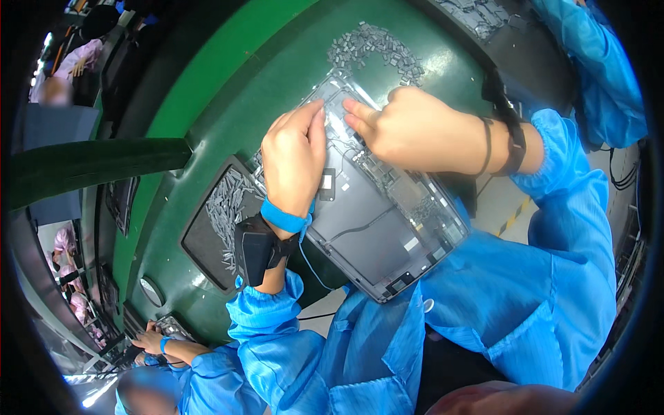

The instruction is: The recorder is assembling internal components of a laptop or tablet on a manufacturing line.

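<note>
Over the near edge of the green bench (277, 72), as the head view shows, lies a grey panel (356, 245) with a board (401, 190) along its right side. Its long axis runs aslant, from a far end at upper left to a near end at lower right, close to the wearer's blue coat (477, 270). Both hands work over the far end. The left hand (294, 155) is curled, thumb and forefinger tips close together, palm down above the panel's left part. The right hand (411, 131) reaches in from the right, two digits nearly together and pointing left, the others folded. Whether either hand pinches something thin, I cannot tell. A tray (199, 250) of dark strips (232, 207) sits left of the left hand; beyond the panel lies a pile (373, 45) of small grey pieces.
</note>
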The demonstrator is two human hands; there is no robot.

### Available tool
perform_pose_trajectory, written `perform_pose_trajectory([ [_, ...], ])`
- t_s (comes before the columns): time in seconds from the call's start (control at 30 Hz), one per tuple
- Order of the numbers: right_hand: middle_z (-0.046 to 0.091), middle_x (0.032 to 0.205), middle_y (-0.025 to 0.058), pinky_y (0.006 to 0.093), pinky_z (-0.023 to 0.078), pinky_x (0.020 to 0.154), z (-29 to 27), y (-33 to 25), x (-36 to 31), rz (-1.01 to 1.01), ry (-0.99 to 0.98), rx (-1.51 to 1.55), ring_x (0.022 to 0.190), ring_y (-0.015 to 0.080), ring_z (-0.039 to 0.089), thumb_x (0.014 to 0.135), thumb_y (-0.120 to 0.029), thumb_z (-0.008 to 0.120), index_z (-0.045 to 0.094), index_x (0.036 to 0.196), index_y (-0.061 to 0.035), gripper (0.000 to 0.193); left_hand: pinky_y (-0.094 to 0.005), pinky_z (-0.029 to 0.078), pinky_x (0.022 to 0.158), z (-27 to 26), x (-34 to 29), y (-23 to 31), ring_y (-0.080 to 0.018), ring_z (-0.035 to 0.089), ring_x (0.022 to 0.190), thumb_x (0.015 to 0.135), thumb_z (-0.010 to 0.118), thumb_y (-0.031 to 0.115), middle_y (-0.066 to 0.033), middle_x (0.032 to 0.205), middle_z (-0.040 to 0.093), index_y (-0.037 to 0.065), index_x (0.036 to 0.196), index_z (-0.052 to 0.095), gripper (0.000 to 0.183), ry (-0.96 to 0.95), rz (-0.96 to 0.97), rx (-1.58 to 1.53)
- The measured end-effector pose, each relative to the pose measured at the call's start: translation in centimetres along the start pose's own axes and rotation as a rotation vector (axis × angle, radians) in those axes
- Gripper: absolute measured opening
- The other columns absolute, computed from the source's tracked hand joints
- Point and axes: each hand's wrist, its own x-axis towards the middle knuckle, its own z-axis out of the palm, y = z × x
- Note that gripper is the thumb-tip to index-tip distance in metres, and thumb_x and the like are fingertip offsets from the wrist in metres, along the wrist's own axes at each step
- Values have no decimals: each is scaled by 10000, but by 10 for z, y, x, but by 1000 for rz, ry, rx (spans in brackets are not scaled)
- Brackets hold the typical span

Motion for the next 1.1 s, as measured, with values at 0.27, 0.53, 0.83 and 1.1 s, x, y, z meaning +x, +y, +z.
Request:
perform_pose_trajectory([
  [0.27, 611, 1256, 81, 384, 459, 916, 25, -2, -34, 334, 480, 525, 1026, 284, 592, 801, -58, 626, 630, 1146, -55, 344, -467, 352, 1062, -86, -53, 16, -426, 438, 1273, 903, 596, 137, -268, 1343, 501, -58, 1153, 614, 318, 45, -134, 314],
  [0.53, 335, 1527, 186, 465, 188, 1138, 39, -67, -76, 670, 321, 1131, 1423, 346, 256, 894, -240, 640, 531, 1308, 19, 501, -552, 144, 1126, -38, -164, 54, -532, 129, 1403, 945, 516, 145, -328, 1487, 281, -46, 1358, 458, 459, -147, -391, -5],
  [0.83, 332, 1529, 189, 408, 219, 1148, 28, -84, -74, 647, 683, 1480, 1419, 301, 291, 936, -117, 584, 512, 1331, 48, 434, -290, 436, 961, -53, -151, 74, -186, 576, 1126, 928, 532, -52, -162, 1293, 560, -104, 1368, 394, 464, 73, -682, -805],
  [1.1, 601, 1269, 101, 315, 473, 933, -8, 3, -40, 561, 703, 1703, 1110, 163, 578, 995, -247, 528, 529, 1323, 13, 418, -333, 519, 872, -114, -65, 0, -175, 650, 960, 913, 650, 141, -73, 1058, 667, -24, 1166, 559, 315, -212, -717, -1218],
])
